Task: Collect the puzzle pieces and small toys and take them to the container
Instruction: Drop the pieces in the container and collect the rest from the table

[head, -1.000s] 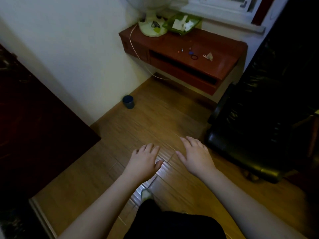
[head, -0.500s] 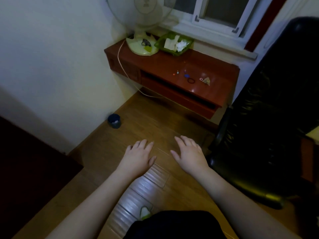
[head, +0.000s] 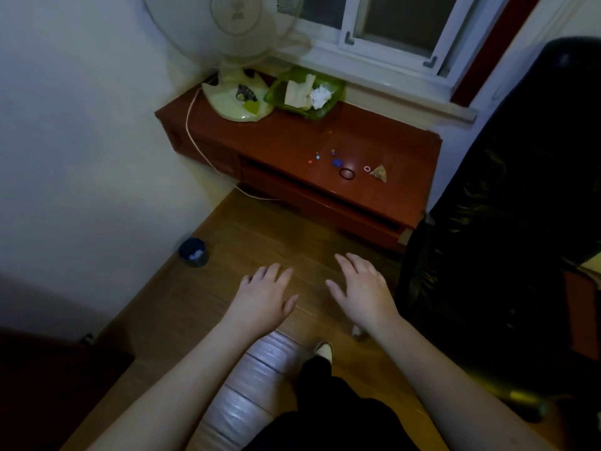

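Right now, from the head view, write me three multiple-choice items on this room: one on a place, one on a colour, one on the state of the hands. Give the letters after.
1. Where does the black ring lie?
A. on the red-brown shelf under the window
B. on the wooden floor
C. in the green tray

2. What colour is the tray beside the fan base?
A. blue
B. green
C. orange

3. How are the left hand and the right hand?
A. both gripping toys
B. one holding the ring
C. both open, holding nothing

Answers:
1 A, the ring sits on the shelf top among small coloured bits, beside a blue disc.
2 B, the tray's rim shows translucent green around white scraps.
3 C, the fingers of both hands are spread over the floor with nothing in them.
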`<action>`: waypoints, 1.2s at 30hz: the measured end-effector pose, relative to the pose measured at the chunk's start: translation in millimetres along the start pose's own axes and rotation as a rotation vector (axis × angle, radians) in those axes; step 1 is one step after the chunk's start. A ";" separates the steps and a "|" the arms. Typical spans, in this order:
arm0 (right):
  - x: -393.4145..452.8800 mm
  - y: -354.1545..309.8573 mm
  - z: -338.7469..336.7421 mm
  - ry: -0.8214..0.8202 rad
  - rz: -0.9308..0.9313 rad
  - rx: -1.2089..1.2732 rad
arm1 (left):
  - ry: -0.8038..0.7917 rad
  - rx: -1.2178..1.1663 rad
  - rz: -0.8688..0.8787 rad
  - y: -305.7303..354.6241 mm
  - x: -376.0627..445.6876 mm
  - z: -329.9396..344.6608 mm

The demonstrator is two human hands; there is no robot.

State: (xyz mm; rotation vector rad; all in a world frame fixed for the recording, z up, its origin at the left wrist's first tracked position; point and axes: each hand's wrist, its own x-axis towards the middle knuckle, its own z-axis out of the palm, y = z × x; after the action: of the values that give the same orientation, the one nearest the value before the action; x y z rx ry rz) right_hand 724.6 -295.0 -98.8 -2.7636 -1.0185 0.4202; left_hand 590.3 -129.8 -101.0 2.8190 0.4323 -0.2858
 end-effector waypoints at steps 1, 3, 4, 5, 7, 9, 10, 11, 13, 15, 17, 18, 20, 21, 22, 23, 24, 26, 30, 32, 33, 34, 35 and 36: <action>12.9 2.8 -1.7 -0.005 -0.002 0.004 | -0.006 0.009 -0.006 -1.3 11.4 -3.2; 40.7 7.5 -6.1 -0.012 -0.017 0.020 | -0.015 0.029 -0.026 -5.1 37.2 -11.3; 55.0 9.5 -9.8 -0.017 -0.028 0.028 | -0.024 0.034 -0.043 -7.2 50.7 -16.8; 69.2 12.0 -13.9 -0.022 -0.039 0.034 | -0.034 0.034 -0.063 -8.9 64.3 -22.8; 96.4 19.0 -23.5 -0.025 -0.064 0.039 | -0.047 0.043 -0.091 -10.1 91.8 -33.9; 122.6 27.7 -33.2 -0.033 -0.097 0.033 | -0.049 0.076 -0.100 -6.7 118.6 -43.9; 135.7 32.5 -37.4 -0.040 -0.116 0.023 | -0.045 0.089 -0.103 -4.2 131.8 -48.6; 148.7 37.6 -41.1 -0.047 -0.135 0.008 | -0.039 0.093 -0.107 -2.0 144.3 -52.7; 172.9 47.5 -47.3 -0.055 -0.157 -0.013 | -0.036 0.084 -0.114 0.4 165.6 -59.4; 192.5 54.8 -52.8 -0.064 -0.151 -0.003 | -0.061 0.079 -0.104 0.8 181.5 -62.1; 207.0 59.3 -56.3 -0.071 -0.142 0.012 | -0.107 0.091 -0.090 0.6 195.2 -62.1; 213.5 61.2 -57.3 -0.076 -0.139 0.018 | -0.131 0.097 -0.088 -0.1 203.0 -62.1; 226.6 65.7 -56.8 -0.085 -0.136 0.034 | -0.152 0.108 -0.084 -3.5 221.1 -62.5; 233.5 68.1 -55.7 -0.089 -0.131 0.038 | -0.151 0.116 -0.078 -6.3 231.5 -62.8; 240.8 70.3 -54.4 -0.093 -0.122 0.042 | -0.150 0.122 -0.068 -9.6 242.2 -63.0; 248.6 72.1 -52.9 -0.097 -0.111 0.046 | -0.151 0.123 -0.057 -13.2 253.0 -63.2; 256.1 73.2 -51.7 -0.100 -0.098 0.048 | -0.156 0.122 -0.042 -17.0 263.4 -63.4; 272.2 73.9 -49.9 -0.099 -0.064 0.054 | -0.165 0.121 -0.004 -26.5 286.1 -65.1; 312.3 71.6 -47.8 -0.139 0.000 0.099 | -0.147 0.077 0.084 -52.1 334.0 -68.3; 330.4 67.6 -44.4 -0.148 0.033 0.091 | -0.148 0.046 0.126 -67.2 356.6 -69.2; 338.6 65.0 -42.6 -0.145 0.052 0.078 | -0.145 0.044 0.144 -74.2 367.4 -70.1; 346.9 62.2 -41.2 -0.153 0.073 0.062 | -0.144 0.048 0.165 -80.9 378.2 -71.1; 355.8 59.7 -40.3 -0.169 0.093 0.056 | -0.147 0.048 0.189 -87.6 389.0 -72.2; 364.0 57.2 -39.6 -0.192 0.111 0.058 | -0.162 0.054 0.216 -93.1 399.3 -73.1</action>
State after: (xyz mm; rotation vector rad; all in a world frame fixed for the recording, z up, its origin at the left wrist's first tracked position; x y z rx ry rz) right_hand 1036.8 -101.9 -149.8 -2.7783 -0.8776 0.7311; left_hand 945.5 82.7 -147.4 2.8342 0.0855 -0.4807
